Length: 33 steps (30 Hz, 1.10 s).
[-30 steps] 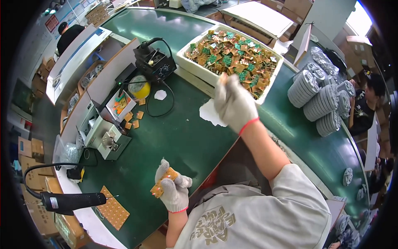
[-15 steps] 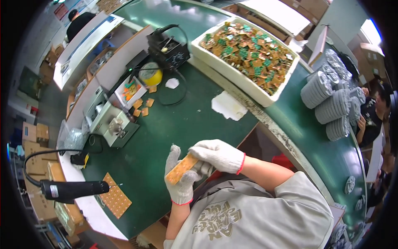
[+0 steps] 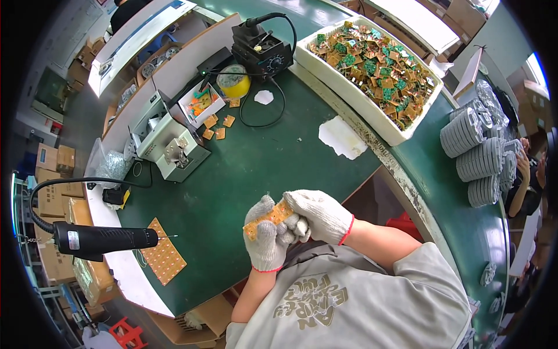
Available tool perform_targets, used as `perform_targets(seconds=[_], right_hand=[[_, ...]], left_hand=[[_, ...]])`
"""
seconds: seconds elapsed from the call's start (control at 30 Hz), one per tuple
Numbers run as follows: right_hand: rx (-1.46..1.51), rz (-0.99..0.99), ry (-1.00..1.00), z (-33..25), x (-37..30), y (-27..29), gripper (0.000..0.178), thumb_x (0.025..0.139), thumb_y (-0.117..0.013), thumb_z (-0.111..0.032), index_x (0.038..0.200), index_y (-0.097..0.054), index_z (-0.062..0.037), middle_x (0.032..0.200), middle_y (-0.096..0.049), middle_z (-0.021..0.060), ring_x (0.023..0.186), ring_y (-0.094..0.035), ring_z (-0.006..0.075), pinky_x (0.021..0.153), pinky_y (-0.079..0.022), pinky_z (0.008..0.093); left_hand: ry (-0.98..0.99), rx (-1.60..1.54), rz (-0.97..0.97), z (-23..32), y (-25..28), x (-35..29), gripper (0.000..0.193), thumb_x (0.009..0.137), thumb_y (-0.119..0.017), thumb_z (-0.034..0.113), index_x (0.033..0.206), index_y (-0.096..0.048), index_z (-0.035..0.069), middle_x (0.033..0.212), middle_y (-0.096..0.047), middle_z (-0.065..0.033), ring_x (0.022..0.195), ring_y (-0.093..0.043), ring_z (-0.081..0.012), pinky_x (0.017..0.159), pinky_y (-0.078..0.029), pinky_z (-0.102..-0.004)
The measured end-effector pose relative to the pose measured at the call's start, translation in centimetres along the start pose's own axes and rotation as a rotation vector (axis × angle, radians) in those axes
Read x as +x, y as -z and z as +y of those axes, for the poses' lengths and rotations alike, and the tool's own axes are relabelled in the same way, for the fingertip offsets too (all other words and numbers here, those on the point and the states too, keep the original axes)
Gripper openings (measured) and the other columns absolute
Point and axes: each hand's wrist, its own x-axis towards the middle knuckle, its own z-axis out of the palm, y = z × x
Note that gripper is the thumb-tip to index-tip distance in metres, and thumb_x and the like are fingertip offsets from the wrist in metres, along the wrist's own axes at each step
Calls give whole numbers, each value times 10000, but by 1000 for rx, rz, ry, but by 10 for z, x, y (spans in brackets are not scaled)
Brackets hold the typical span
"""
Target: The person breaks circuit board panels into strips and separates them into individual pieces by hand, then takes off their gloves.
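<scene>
A narrow orange strip of small circuit boards point(image 3: 276, 214) is held between my two gloved hands, above the near edge of the green bench. My left hand point(image 3: 266, 247) is closed round its left part, with the thumb across the front. At the strip's upper right end my right hand point(image 3: 319, 214) pinches it, the lower fingers curled in beneath. Part of the strip is hidden behind the gloves. A larger orange circuit panel point(image 3: 165, 256) lies flat on the bench to the left, partly under a black electric screwdriver point(image 3: 107, 239).
A white foam box point(image 3: 401, 131) full of small boards stands at the far right. A soldering station point(image 3: 264, 52), a yellow tape roll point(image 3: 234, 87), a parts tray point(image 3: 200, 107) and a metal machine point(image 3: 174, 151) line the far left. Several loose square boards point(image 3: 221, 134) lie nearby. Stacked grey parts point(image 3: 479, 157) stand right.
Both hands have turned the strip; its surface now shows at a different angle, and the left fingers have closed further round it. The view has shifted slightly.
</scene>
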Motion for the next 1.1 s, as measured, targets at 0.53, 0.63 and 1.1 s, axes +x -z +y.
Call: perform_targets(seconds=[0.53, 0.63, 1.1], right_hand=[[217, 19, -80, -10, 28, -3, 384, 1089, -550, -385, 1106, -643, -13, 714, -596, 24, 488, -452, 64, 441, -332, 193], [326, 91, 75, -29, 26, 4, 310, 1081, -587, -320, 1140, -644, -22, 884, -683, 52, 608, -555, 60, 486, -423, 174], [281, -34, 814, -168, 33, 94, 408, 1066, -577, -421, 1177, -613, -30, 951, -667, 83, 739, -647, 149, 593, -551, 242]], left_hand=[[-84, -15, 196, 17, 19, -16, 463, 1008, -700, 385, 1389, -612, 138, 779, -605, -29, 616, -532, -136, 543, -463, -304], [-59, 17, 218, 17, 11, -12, 436, 1025, -684, 350, 1385, -612, 115, 780, -585, -20, 601, -484, -115, 550, -440, -282], [1, 3, 252, 22, -1, -3, 390, 970, -756, 230, 1319, -642, 98, 779, -621, -39, 581, -541, -121, 564, -486, -272]])
